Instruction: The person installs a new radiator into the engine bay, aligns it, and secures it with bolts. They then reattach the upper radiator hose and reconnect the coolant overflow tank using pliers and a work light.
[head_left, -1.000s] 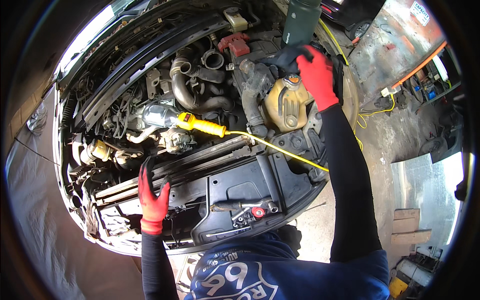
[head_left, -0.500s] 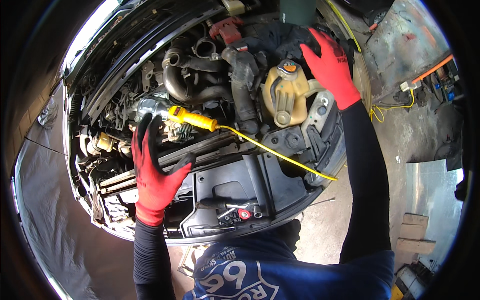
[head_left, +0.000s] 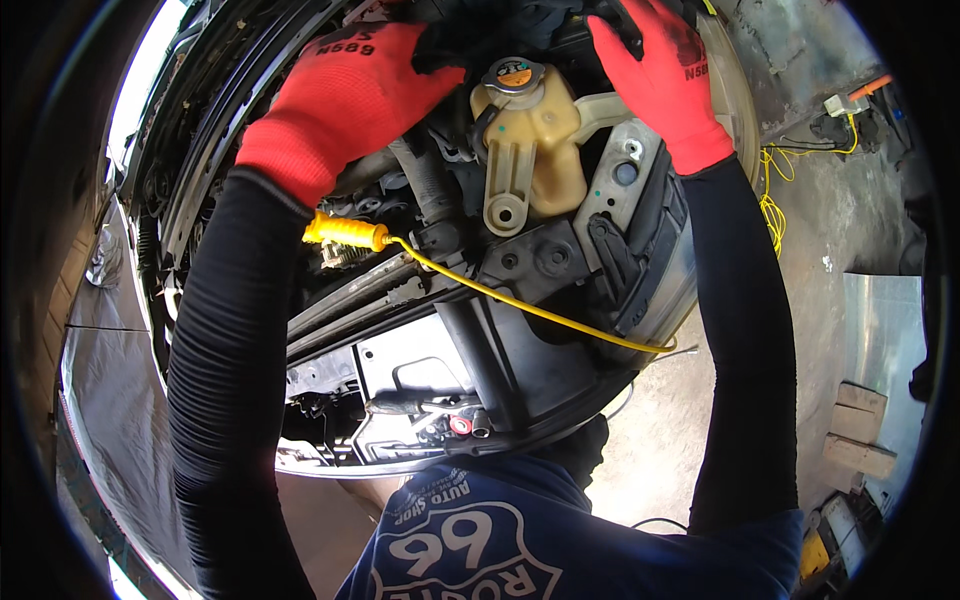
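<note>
Both my hands wear red gloves with black fingers and reach over an open engine bay. My left hand [head_left: 345, 100] is stretched to the far side, above dark engine parts; its thumb sticks out, but the black fingers blend into the shadow. My right hand [head_left: 665, 90] lies at the far right, beyond a yellowed plastic coolant tank [head_left: 555, 130] with a metal cap [head_left: 514, 75]. Its thumb and fingers are spread, the tips partly cut off by the upper edge. Below my left forearm lies a yellow-handled work light [head_left: 345, 232], its head hidden by the sleeve.
A yellow cord [head_left: 520, 302] runs from the light across the front of the bay. A ratchet [head_left: 425, 408] and small parts lie on the black front panel [head_left: 550, 370]. More yellow cord [head_left: 773, 220] lies on the floor at right, near wooden pieces [head_left: 862, 425].
My left hand has moved from beside the work light up to the far side of the bay. My right hand stays near the tank's far side. The view has shifted.
</note>
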